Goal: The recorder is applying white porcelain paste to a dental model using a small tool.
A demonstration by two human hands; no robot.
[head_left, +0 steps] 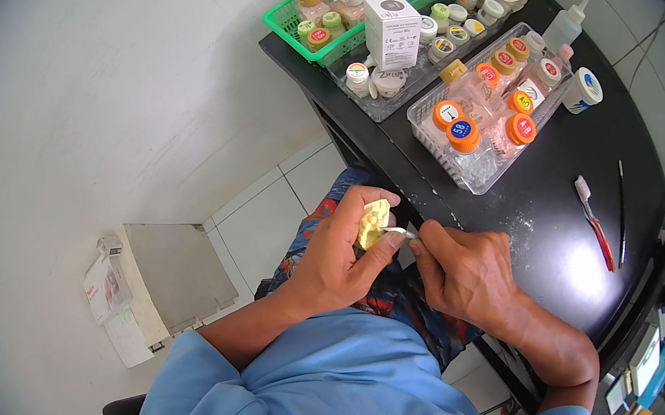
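My left hand (329,260) is closed around a pale yellow dental model (373,223), holding it above my lap, just off the table's near edge. Tooth-like bumps show on the model between my fingers and thumb. In my right hand (469,275), pinched in the fingertips, is a slim tool with a pale, shiny end (410,234). That end points left toward the model, close to my left thumb. A small whitish piece (394,232) lies between tool and model; whether it belongs to the tool I cannot tell. The tool's handle is hidden in my fist.
On the black table (546,204) stand a clear basket (476,182) of orange- and gold-capped jars, a grey tray (374,105) with a white box (395,31), and a green basket (285,25). A red-handled toothbrush (595,223) lies beside a thin black stick (621,216). White powder (522,224) dusts the tabletop.
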